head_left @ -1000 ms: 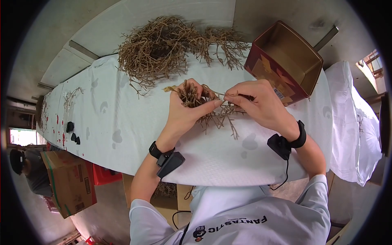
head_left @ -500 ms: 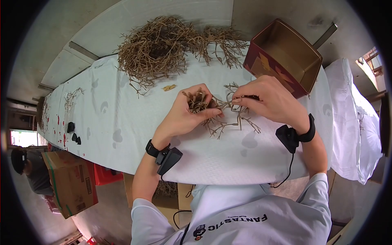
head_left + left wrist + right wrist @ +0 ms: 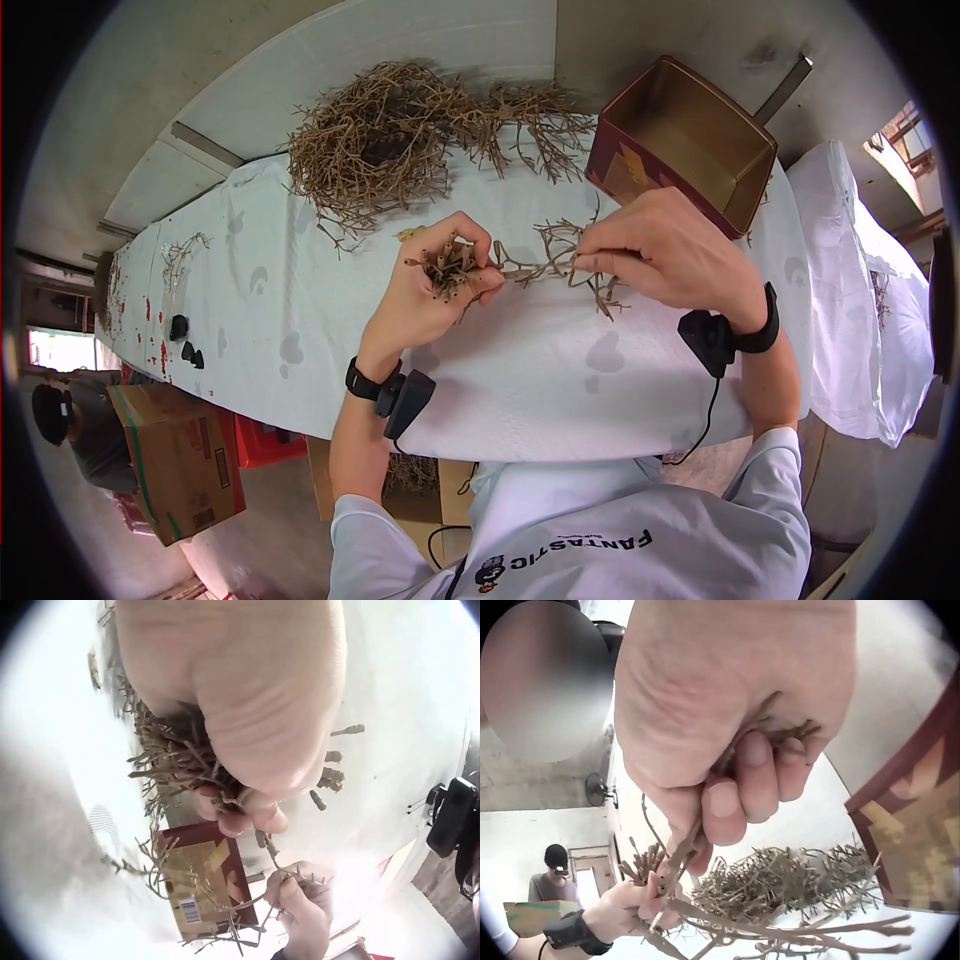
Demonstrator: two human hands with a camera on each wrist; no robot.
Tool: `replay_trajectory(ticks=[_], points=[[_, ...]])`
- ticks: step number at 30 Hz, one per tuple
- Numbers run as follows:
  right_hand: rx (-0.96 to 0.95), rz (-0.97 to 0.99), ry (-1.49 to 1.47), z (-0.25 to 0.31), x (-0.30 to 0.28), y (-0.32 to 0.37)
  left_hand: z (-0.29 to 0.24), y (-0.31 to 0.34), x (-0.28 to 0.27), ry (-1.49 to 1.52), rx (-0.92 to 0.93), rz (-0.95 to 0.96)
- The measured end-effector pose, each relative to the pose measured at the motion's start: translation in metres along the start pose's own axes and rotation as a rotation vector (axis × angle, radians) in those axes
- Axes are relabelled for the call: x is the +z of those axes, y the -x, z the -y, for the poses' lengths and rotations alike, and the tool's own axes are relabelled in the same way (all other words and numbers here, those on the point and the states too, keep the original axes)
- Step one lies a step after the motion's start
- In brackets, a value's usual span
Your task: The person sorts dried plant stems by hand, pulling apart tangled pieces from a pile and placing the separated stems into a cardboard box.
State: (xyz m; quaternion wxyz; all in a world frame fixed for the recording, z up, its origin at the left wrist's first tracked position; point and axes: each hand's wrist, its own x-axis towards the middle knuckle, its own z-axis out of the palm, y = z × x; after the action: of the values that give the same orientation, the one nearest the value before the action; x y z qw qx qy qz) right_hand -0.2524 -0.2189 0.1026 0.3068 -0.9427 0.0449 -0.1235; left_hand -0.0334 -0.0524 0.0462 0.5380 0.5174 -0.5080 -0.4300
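My left hand (image 3: 395, 305) grips a bundle of dried brown twigs (image 3: 450, 272), their cut ends poking up between thumb and fingers. In the left wrist view the curled fingers (image 3: 238, 816) wrap the bundle (image 3: 176, 754). Opposite it, my right hand (image 3: 685, 250) pinches a thin branching twig (image 3: 545, 268) that stretches across the gap to the left hand. The right wrist view shows my right fingers (image 3: 724, 799) curled, with more twig pieces (image 3: 795, 735) tucked in the palm. Behind the hands lies a large tangled pile of twigs (image 3: 340, 160).
A dark red box with a gold inside (image 3: 745, 150) stands open at the back right. A yellowish scrap (image 3: 408, 233) lies beside my left hand on the white tablecloth (image 3: 520, 390). Small black objects (image 3: 180, 327) sit at the left. A cardboard box (image 3: 185, 460) and another person (image 3: 85, 430) are beyond.
My hands have drawn apart, the left shifting leftward and the right a little rightward. The branching twig now spans the wider gap, and fewer twigs hang below the left hand.
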Motion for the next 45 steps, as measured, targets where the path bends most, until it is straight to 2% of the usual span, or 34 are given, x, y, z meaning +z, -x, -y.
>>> replay_trajectory(ticks=[5,8,10,12,14,15,17,18,20,21,24,26,29,34,37,40,45], points=[[-0.031,0.082,0.208,0.033,-0.017,0.009,-0.016,0.004,0.001,-0.022,0.064,0.016],[-0.021,0.107,0.306,0.042,-0.027,0.016,-0.027,0.004,-0.002,-0.343,0.241,0.112],[-0.064,-0.002,0.266,0.041,-0.038,0.027,-0.035,0.009,-0.009,-0.440,0.198,0.065],[-0.089,-0.054,0.248,0.043,-0.055,0.042,-0.016,0.017,-0.071,-0.517,0.048,-0.313],[0.099,-0.389,0.083,0.050,-0.082,0.058,-0.009,0.033,-0.107,-0.377,0.051,-0.458],[0.104,-0.400,0.090,0.048,-0.080,0.055,-0.003,0.036,-0.105,-0.377,0.060,-0.446],[0.309,-0.344,-0.390,0.037,-0.070,0.036,-0.004,0.034,-0.080,-0.129,0.134,-0.401],[0.303,-0.350,-0.388,0.032,-0.064,0.027,-0.005,0.031,-0.071,-0.007,0.167,-0.382],[0.241,-0.203,-0.583,0.023,-0.051,0.010,-0.006,0.022,-0.056,0.074,0.153,-0.319],[0.238,-0.199,-0.583,0.020,-0.045,0.005,-0.006,0.018,-0.051,0.162,0.136,-0.253],[0.272,-0.201,-0.765,0.010,-0.028,-0.003,-0.010,0.005,-0.044,0.261,0.124,-0.248],[0.270,-0.152,-0.822,0.003,-0.022,-0.006,-0.012,0.001,-0.037,0.301,0.116,-0.242],[0.276,-0.053,-0.926,-0.008,-0.018,-0.006,-0.010,-0.007,-0.020,0.254,0.080,-0.350],[0.109,0.053,-1.052,-0.020,-0.014,-0.005,0.018,-0.007,-0.005,0.271,-0.020,-0.369],[0.008,0.153,-1.072,-0.025,-0.012,-0.005,0.031,-0.010,-0.006,0.372,-0.223,-0.272],[-0.098,0.235,-1.119,-0.030,-0.003,-0.004,0.034,-0.011,-0.001,0.479,-0.308,-0.257],[-0.111,0.292,-1.239,-0.030,-0.001,-0.007,0.032,-0.014,0.002,0.649,-0.382,-0.250]])
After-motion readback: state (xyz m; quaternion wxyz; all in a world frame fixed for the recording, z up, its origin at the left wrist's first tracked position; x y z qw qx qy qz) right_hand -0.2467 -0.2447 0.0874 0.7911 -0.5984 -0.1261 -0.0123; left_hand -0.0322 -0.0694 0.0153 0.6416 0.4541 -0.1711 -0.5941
